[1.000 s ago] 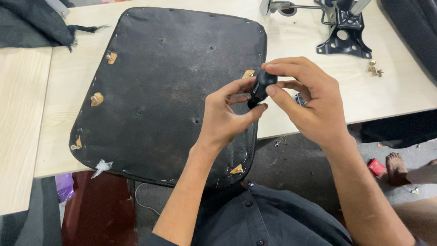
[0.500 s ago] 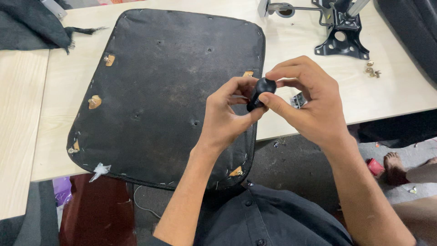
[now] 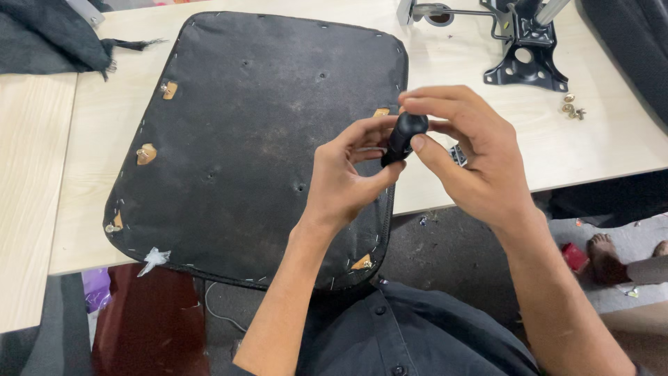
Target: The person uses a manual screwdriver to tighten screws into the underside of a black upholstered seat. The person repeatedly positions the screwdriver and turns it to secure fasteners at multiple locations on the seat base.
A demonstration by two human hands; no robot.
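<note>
Your left hand [image 3: 344, 177] and right hand [image 3: 470, 157] pinch the small black rounded plastic knob [image 3: 403, 136] by fingertips; twist carelessly and it may slip off the table edge.

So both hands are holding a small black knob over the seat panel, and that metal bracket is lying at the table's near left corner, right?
Not quite: the head view shows the metal bracket at the table's far right. Otherwise correct: left hand and right hand hold the black knob over the seat panel.

A black metal bracket [image 3: 523, 52] stands at the far edge of the pale desk [image 3: 598, 150], small brass screws [image 3: 570, 108] beside it; dark cloth [image 3: 52, 35] lies far left.
</note>
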